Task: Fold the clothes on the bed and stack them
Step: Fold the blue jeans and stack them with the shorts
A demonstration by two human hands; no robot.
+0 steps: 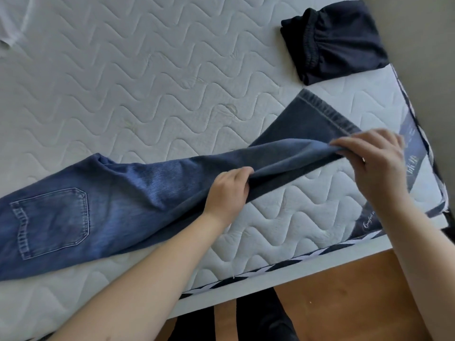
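Blue jeans (pixel 98 200) are lying lengthwise across the bed (pixel 123 82) near its front edge, back pocket up. The left hand (pixel 227 190) is pinching a raised fold at mid-leg; the right hand (pixel 376 163) is gripping the same fold near the hem, close to the bed's right corner. A folded dark garment (pixel 337 43) is sitting at the far right edge. Open mattress is lying beyond the jeans.

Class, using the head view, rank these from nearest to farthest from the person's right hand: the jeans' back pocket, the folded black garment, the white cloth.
From the right hand:
1. Folded black garment, beyond it, far corner.
2. Back pocket, far left.
3. White cloth, top-left corner.
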